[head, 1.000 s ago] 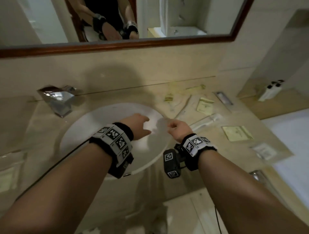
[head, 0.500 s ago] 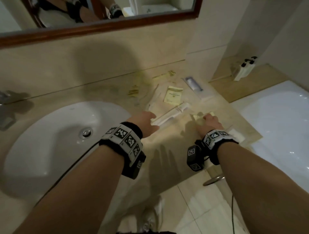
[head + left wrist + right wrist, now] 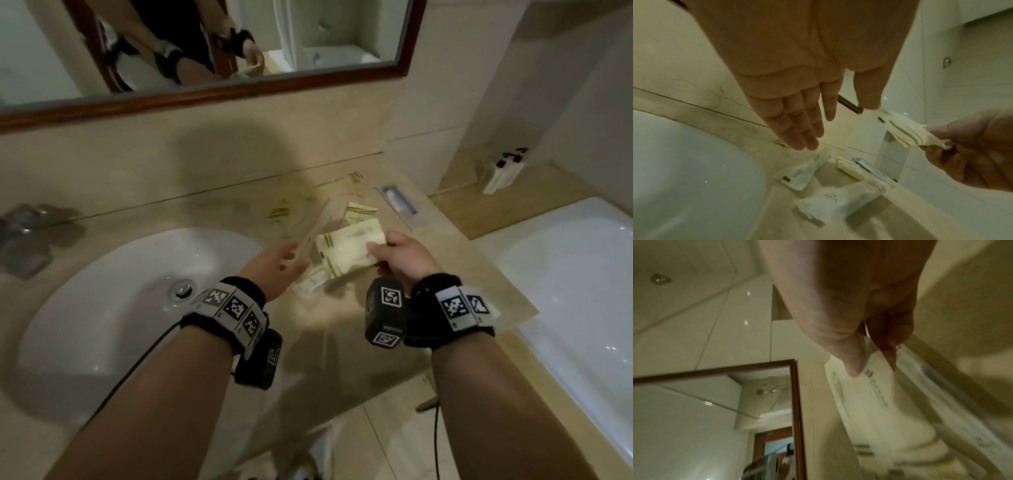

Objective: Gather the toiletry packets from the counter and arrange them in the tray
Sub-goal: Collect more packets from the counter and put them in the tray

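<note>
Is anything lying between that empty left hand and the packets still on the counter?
Nothing visible does. The left hand hovers open, with clear air down to the clear packets on the counter. The right hand holds other packets off to the side.

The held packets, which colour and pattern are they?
Cream packets with dark stripes at one end; clearest in the head view.

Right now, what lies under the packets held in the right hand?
Under the held packets, a long clear-wrapped packet lies on the counter. Its far end is covered by them.

The beige worktop (image 3: 219, 226) is carrying a white sink (image 3: 102, 291) at nine o'clock, and loose packets (image 3: 359, 210) are lying scattered at one o'clock.
</note>
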A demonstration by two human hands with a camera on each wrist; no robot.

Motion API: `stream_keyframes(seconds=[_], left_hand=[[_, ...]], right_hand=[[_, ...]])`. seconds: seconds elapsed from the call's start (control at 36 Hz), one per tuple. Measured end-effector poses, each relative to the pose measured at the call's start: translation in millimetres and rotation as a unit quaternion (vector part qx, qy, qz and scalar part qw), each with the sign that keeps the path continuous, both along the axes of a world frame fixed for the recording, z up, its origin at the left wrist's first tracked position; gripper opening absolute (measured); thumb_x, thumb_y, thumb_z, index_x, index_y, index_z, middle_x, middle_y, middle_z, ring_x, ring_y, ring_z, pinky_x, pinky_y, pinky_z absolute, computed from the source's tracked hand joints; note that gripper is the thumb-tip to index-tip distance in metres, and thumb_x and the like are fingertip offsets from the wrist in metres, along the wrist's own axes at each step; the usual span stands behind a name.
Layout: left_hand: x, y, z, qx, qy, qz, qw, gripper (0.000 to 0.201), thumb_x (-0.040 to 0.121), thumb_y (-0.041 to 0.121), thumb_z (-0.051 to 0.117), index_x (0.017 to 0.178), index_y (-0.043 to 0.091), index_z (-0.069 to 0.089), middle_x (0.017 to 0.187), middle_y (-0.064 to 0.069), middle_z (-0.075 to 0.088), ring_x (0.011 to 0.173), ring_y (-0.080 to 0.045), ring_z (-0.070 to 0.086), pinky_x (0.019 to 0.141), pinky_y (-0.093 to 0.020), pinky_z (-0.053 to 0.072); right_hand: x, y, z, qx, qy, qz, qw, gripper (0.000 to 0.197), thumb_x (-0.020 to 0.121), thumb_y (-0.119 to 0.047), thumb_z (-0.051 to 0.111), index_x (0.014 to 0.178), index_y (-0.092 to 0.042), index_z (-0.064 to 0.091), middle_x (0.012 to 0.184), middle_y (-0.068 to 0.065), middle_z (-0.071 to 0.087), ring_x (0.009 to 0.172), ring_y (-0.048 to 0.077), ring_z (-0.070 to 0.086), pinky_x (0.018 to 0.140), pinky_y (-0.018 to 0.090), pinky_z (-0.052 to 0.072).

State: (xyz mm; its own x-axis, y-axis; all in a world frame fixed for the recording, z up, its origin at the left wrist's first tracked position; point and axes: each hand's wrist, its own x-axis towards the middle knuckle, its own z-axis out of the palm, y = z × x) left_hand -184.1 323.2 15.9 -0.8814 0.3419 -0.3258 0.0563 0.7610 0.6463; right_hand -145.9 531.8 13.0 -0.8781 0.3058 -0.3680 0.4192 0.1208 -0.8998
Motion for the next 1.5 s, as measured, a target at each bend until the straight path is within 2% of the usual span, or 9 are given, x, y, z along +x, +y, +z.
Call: stream_keyframes(seconds=[0.31, 0.39, 0.47, 0.61, 0.75, 0.92, 1.25, 1.39, 1.5], left_hand=[[12, -77, 8, 0.039, 0.074, 0.06, 0.995, 0.018, 0.093, 0.015, 0.052, 0.109, 0.011, 0.06, 0.086, 0.006, 0.06, 0.069, -0.005, 0.054, 0.059, -0.012, 0.044], [16, -107, 8, 0.018, 0.102, 0.095, 0.99, 0.019, 0.093, 0.016, 0.053, 0.109, 0.012, 0.061, 0.098, -0.002, 0.066, 0.08, -0.012, 0.056, 0.072, -0.021, 0.044], [23, -138, 9, 0.012, 0.106, 0.113, 0.988, 0.02, 0.093, 0.015, 0.052, 0.111, 0.012, 0.061, 0.102, -0.005, 0.067, 0.083, -0.013, 0.057, 0.08, -0.024, 0.046], [38, -192, 7, -0.007, 0.12, 0.155, 0.98, 0.027, 0.091, 0.019, 0.054, 0.118, 0.017, 0.059, 0.118, -0.005, 0.06, 0.089, -0.013, 0.052, 0.082, -0.022, 0.042], [59, -256, 6, -0.042, 0.114, 0.142, 0.982, 0.072, 0.075, 0.027, 0.074, 0.138, 0.023, 0.04, 0.137, -0.003, 0.038, 0.124, -0.017, 0.043, 0.104, -0.024, 0.035], [81, -353, 5, -0.17, 0.105, 0.128, 0.971, 0.096, 0.072, 0.027, 0.075, 0.148, 0.026, 0.016, 0.143, -0.004, 0.025, 0.125, -0.023, 0.043, 0.107, -0.031, 0.039], [98, -516, 8, -0.354, 0.095, 0.1, 0.925, 0.084, 0.074, 0.041, 0.071, 0.142, 0.018, 0.027, 0.141, -0.003, 0.037, 0.126, -0.021, 0.041, 0.105, -0.032, 0.036], [87, -542, -5, -0.43, 0.052, 0.056, 0.9, 0.069, 0.078, 0.047, 0.063, 0.135, 0.019, 0.036, 0.134, -0.002, 0.044, 0.126, -0.022, 0.041, 0.105, -0.036, 0.032], [79, -549, -23, -0.434, 0.032, 0.04, 0.9, 0.072, 0.072, 0.047, 0.065, 0.135, 0.026, 0.037, 0.137, 0.001, 0.047, 0.127, -0.021, 0.042, 0.109, -0.037, 0.028]], right_hand=[[-13, -101, 3, 0.058, 0.011, 0.187, 0.981, 0.012, 0.09, -0.016, 0.058, 0.1, -0.016, 0.064, 0.092, 0.004, 0.063, 0.073, 0.014, 0.054, 0.064, 0.023, 0.043], [-19, -126, 4, 0.14, 0.027, 0.232, 0.962, 0.025, 0.091, -0.025, 0.057, 0.11, -0.012, 0.066, 0.095, 0.002, 0.064, 0.086, 0.016, 0.056, 0.078, 0.03, 0.044], [-26, -155, 4, 0.151, 0.039, 0.245, 0.957, 0.023, 0.091, -0.025, 0.057, 0.109, -0.013, 0.066, 0.084, -0.003, 0.06, 0.071, 0.008, 0.051, 0.064, 0.022, 0.039], [-30, -213, 0, 0.092, 0.017, 0.297, 0.95, 0.011, 0.09, -0.019, 0.059, 0.079, -0.019, 0.063, 0.06, 0.0, 0.055, 0.056, 0.014, 0.05, 0.06, 0.027, 0.044], [-28, -285, -6, -0.006, -0.03, 0.331, 0.943, 0.011, 0.09, -0.011, 0.059, 0.081, -0.015, 0.063, 0.068, 0.005, 0.06, 0.058, 0.013, 0.057, 0.06, 0.025, 0.05], [-28, -385, -8, -0.003, -0.035, 0.411, 0.911, 0.014, 0.089, -0.011, 0.06, 0.078, -0.02, 0.06, 0.067, 0.002, 0.055, 0.057, 0.011, 0.048, 0.05, 0.021, 0.037], [-13, -555, -16, 0.114, -0.011, 0.464, 0.879, 0.017, 0.085, -0.023, 0.066, 0.099, -0.013, 0.066, 0.088, 0.002, 0.064, 0.077, 0.014, 0.056, 0.072, 0.025, 0.043], [-14, -580, -24, 0.197, 0.003, 0.473, 0.859, 0.018, 0.088, -0.021, 0.062, 0.071, -0.025, 0.057, 0.08, -0.007, 0.057, 0.084, 0.012, 0.053, 0.072, 0.023, 0.039], [-13, -591, -33, 0.304, 0.009, 0.495, 0.814, 0.028, 0.086, -0.026, 0.064, 0.113, -0.018, 0.061, 0.098, -0.003, 0.057, 0.087, 0.014, 0.056, 0.073, 0.022, 0.042]])
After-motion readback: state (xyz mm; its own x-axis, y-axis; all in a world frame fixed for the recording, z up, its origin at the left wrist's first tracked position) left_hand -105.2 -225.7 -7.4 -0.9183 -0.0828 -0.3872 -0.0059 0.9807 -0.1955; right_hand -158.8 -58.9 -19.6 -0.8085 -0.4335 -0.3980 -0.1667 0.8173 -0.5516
